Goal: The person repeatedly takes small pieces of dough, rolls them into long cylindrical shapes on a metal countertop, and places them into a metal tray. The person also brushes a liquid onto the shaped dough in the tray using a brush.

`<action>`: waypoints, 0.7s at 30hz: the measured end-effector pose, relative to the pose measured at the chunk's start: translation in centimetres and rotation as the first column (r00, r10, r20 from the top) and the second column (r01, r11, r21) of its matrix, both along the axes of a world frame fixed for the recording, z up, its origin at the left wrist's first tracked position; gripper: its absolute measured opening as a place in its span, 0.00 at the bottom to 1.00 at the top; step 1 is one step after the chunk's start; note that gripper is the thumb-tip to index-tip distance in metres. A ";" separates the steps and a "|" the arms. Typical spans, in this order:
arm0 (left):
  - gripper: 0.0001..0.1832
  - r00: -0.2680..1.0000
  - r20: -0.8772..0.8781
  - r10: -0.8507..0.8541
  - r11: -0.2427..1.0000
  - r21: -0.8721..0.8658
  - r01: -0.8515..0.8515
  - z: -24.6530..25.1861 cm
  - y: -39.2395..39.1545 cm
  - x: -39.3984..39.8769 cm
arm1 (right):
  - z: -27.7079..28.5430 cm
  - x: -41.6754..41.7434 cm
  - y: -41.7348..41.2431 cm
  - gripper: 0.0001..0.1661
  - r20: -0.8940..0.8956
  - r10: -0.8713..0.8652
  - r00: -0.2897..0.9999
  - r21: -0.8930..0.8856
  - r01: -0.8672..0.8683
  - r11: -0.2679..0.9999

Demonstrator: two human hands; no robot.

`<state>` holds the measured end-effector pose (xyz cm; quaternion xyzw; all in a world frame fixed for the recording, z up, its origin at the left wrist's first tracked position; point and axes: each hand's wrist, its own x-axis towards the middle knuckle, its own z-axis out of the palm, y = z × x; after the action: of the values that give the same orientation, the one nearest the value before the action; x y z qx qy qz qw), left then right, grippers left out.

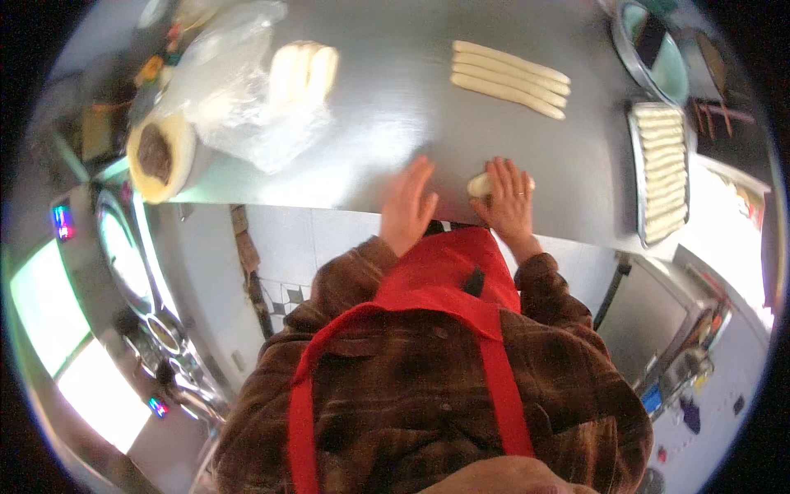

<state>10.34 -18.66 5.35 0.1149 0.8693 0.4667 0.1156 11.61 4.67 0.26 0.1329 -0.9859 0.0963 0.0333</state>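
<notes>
On the steel worktop, a short piece of pale dough lies under my right hand. The palm rests flat across it, and the dough shows at both sides of the hand. My left hand, blurred, hovers near the worktop's front edge with nothing in it, apart from the dough. Beyond my right hand, several long dough ropes lie side by side. Thicker dough pieces sit at the far left, partly against a clear plastic sheet.
A metal tray filled with rows of dough strips stands at the right edge. Behind it is a large metal bowl. At the left corner stands a yellowish bowl holding a dark brown mass.
</notes>
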 end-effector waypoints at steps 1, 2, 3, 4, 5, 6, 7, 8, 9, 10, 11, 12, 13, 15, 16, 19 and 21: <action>0.26 1.000 -0.011 -0.011 1.000 -0.012 0.011 0.0 -0.3 0.7 | 0.1 0.0 -0.6 0.41 0.024 -0.009 1.000 -0.023 0.010 1.000; 0.26 1.000 -0.019 -0.023 0.999 -0.025 0.022 0.0 -0.4 1.4 | 0.0 -1.8 -0.2 0.40 0.047 0.033 0.998 0.018 -0.034 0.999; 0.26 0.998 -0.032 -0.051 0.998 -0.023 0.050 -0.1 -0.2 1.6 | -0.1 -4.3 -0.1 0.40 0.029 0.025 0.999 0.002 -0.025 1.000; 0.26 0.997 -0.038 -0.061 0.998 -0.008 0.060 0.2 0.0 1.7 | -0.6 -7.0 0.2 0.39 0.005 0.017 1.000 -0.010 -0.017 1.000; 0.26 0.997 -0.015 -0.079 0.997 -0.002 0.079 0.2 0.2 1.7 | -1.0 -8.2 0.3 0.39 -0.009 0.009 1.000 -0.017 -0.009 1.000; 0.25 0.995 0.008 -0.095 0.995 0.006 0.095 0.1 0.3 1.6 | -1.2 -8.6 0.1 0.39 -0.008 0.025 1.000 -0.048 -0.026 0.999; 0.25 0.993 0.030 -0.114 0.993 0.015 0.114 0.1 0.4 1.7 | -1.3 -8.7 0.0 0.40 -0.007 0.038 0.999 -0.077 -0.039 0.996; 0.25 0.993 0.024 -0.114 0.993 0.024 0.114 0.2 0.4 1.9 | -1.3 -8.6 -0.2 0.40 -0.008 0.048 0.999 -0.106 -0.048 0.993; 0.24 0.993 0.013 -0.113 0.993 0.034 0.113 0.2 0.5 1.8 | -1.2 -7.4 -0.4 0.41 -0.018 0.067 0.998 -0.091 -0.068 0.994; 0.24 0.994 0.002 -0.112 0.992 0.051 0.111 0.3 0.5 1.7 | -0.9 -4.5 -0.5 0.42 -0.026 0.087 0.996 -0.068 -0.089 0.994; 0.24 0.995 0.014 -0.101 0.994 0.051 0.101 0.4 0.3 1.9 | -0.6 -1.5 -0.8 0.43 -0.029 0.112 0.993 -0.050 -0.114 0.992; 0.24 0.995 0.026 -0.095 0.994 0.053 0.093 0.6 0.1 2.0 | -0.2 1.3 -0.8 0.44 0.012 0.109 0.994 -0.044 -0.108 0.993; 0.23 0.996 0.036 -0.085 0.995 0.050 0.083 0.7 -0.1 2.1 | 0.1 3.2 -0.7 0.46 0.051 0.107 0.993 -0.042 -0.105 0.994; 0.23 0.998 0.018 -0.065 0.998 0.008 0.064 0.0 -0.6 2.6 | 0.8 3.0 -0.5 0.47 0.106 0.127 0.986 0.048 -0.133 0.990; 0.23 0.998 0.011 -0.066 0.998 -0.004 0.066 -0.4 -0.5 2.6 | 0.8 0.7 -0.2 0.47 0.105 0.145 0.984 0.107 -0.156 0.982; 0.24 0.989 -0.031 -0.146 0.986 -0.088 0.143 -0.9 0.3 2.5 | 0.9 -6.6 -0.5 0.42 0.158 0.127 0.979 0.154 -0.151 0.976; 0.25 0.924 -0.209 -0.321 0.941 -0.186 0.284 -1.6 2.0 1.8 | -0.4 -8.5 -0.5 0.43 0.057 0.063 0.996 0.120 -0.070 0.990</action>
<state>12.15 -16.61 3.75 0.2934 0.8817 0.3583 0.0905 3.16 4.21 -0.17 0.1650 -0.9855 0.0403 -0.0042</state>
